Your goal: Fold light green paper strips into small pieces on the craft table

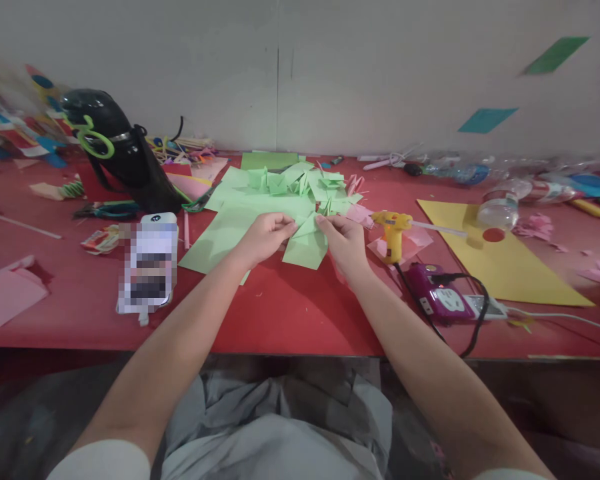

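Note:
Between my two hands is a small folded piece of light green paper (307, 230), held above the red table (280, 320). My left hand (270, 235) pinches its left end with thumb and fingertips. On the other end, the thumb and forefinger of my right hand (344, 241) are closed. A rectangular green paper piece (305, 252) lies just below the fold. Larger light green sheets (220, 230) spread out behind and left of my hands, with several small folded green paper pieces (280, 181) on top.
A yellow glue gun (394, 237) stands right of my hands, beside a purple power adapter (433, 293) with cables. Farther right are a yellow sheet (520, 267) and plastic bottles (497, 207). On the left are a phone (153, 267), pliers (107, 211) and a black bottle-shaped case (125, 153).

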`<state>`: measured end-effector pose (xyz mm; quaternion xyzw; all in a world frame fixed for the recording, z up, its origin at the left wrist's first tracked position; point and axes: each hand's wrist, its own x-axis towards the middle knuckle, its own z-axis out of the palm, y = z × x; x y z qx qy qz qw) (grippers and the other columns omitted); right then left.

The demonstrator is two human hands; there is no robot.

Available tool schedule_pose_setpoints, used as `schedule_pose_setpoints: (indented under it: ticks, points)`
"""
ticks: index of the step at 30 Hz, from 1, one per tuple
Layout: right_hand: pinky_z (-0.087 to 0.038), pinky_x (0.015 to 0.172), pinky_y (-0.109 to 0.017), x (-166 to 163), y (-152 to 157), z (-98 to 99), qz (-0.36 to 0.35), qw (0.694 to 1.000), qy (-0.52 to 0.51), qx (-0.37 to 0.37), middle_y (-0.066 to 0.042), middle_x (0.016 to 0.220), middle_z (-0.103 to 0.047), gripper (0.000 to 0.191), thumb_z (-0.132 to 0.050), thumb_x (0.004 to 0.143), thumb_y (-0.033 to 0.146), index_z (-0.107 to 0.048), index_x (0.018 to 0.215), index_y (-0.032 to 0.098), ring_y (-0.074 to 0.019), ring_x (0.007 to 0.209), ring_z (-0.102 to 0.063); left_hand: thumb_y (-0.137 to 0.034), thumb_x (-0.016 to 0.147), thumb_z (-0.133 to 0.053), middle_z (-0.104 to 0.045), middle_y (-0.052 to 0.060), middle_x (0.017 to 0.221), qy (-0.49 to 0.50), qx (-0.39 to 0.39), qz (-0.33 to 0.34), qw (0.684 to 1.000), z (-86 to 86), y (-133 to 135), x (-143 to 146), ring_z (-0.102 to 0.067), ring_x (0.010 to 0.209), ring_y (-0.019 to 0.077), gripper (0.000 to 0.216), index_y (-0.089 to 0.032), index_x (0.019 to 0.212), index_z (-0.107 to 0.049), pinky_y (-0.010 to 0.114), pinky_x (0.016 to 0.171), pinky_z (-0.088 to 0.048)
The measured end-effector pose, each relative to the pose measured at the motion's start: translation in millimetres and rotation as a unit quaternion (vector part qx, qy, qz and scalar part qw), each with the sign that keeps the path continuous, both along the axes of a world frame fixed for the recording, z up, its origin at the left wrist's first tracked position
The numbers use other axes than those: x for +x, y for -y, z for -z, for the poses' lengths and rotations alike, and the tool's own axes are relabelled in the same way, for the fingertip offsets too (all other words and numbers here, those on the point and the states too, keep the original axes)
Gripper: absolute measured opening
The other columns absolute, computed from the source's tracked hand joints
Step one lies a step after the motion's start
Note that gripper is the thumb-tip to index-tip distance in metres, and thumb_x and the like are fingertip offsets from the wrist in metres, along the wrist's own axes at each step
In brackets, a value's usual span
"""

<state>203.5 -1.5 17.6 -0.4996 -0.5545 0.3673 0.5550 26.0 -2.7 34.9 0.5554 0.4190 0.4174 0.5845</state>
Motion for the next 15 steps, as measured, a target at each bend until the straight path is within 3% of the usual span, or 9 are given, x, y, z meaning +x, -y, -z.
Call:
schedule_pose_setpoints:
  ticks: [5,9,15]
  points:
    - [-0.032,0.053,-0.026,0.0,0.8,-1.6,0.014,1.000,0.025,0.013,0.002,0.057,-0.044,0.033,-0.067,0.078,0.049,-0.065,0.065,0.018,-0.0115,0.056,-0.038,-0.049,0.078,-0.071,-0.070,0.006,0.082,-0.008,-0.001,0.001,1.000,0.2,0.3,0.4,-0.067,0.076,0.0187,0.034,-0.016,0.086,-0.064,0.036,0.074,-0.056]
    - [-0.029,0.051,-0.026,0.6,0.9,-1.2,0.022,0.999,0.039,0.018,0.003,0.055,-0.042,0.035,-0.066,0.079,0.050,-0.065,0.065,0.018,-0.0110,0.054,-0.036,-0.049,0.076,-0.072,-0.071,0.007,0.082,-0.058,0.042,-0.016,0.997,-2.0,3.5,0.5,-0.067,0.081,0.0214,0.035,-0.017,0.088,-0.067,0.035,0.074,-0.054]
    - [-0.036,0.054,-0.026,-0.9,-0.8,3.0,0.014,1.000,-0.014,0.009,0.001,0.060,-0.050,0.034,-0.068,0.078,0.050,-0.066,0.066,0.018,-0.0116,0.058,-0.044,-0.041,0.072,-0.075,-0.070,0.005,0.077,-0.091,0.054,-0.046,0.993,-3.7,4.8,2.1,-0.065,0.075,0.0201,0.027,-0.017,0.083,-0.067,0.033,0.069,-0.050]
